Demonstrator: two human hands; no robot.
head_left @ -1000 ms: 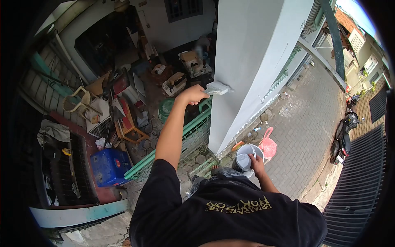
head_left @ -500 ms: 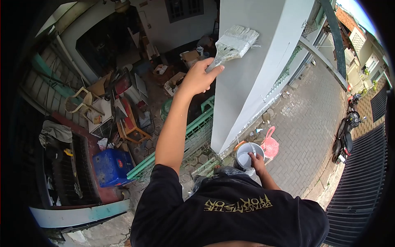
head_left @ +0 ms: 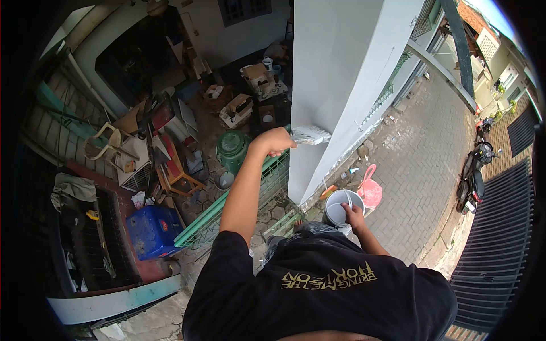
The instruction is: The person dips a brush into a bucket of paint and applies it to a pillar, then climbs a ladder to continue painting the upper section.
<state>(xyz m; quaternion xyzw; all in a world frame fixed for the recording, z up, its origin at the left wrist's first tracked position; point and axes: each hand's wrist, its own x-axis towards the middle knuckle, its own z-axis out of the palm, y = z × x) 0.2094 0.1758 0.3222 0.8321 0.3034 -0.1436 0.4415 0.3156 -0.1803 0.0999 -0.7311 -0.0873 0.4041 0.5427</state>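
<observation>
My left hand (head_left: 274, 141) is closed around the handle of a wide paintbrush (head_left: 311, 135). The brush's bristles, coated in whitish paint, lie against the lower part of a pale grey pillar (head_left: 325, 68). Low on the right, my right hand (head_left: 354, 216) grips the handle of a paint bucket (head_left: 338, 212) that hangs close to my body. Light paint shows inside this bucket. Just beyond it is a pink plastic bag (head_left: 371, 192) on the ground.
A green metal fence (head_left: 213, 215) runs from the pillar toward the lower left. Behind it stand a blue box (head_left: 152, 230), a green drum (head_left: 232, 148) and wooden furniture. To the right, a motorcycle (head_left: 472, 176) is parked along the paved lane (head_left: 424, 153).
My left hand has brought the paintbrush down the pillar, from its upper part to lower down, and the bristles now lie sideways. My right hand keeps hold of the bucket.
</observation>
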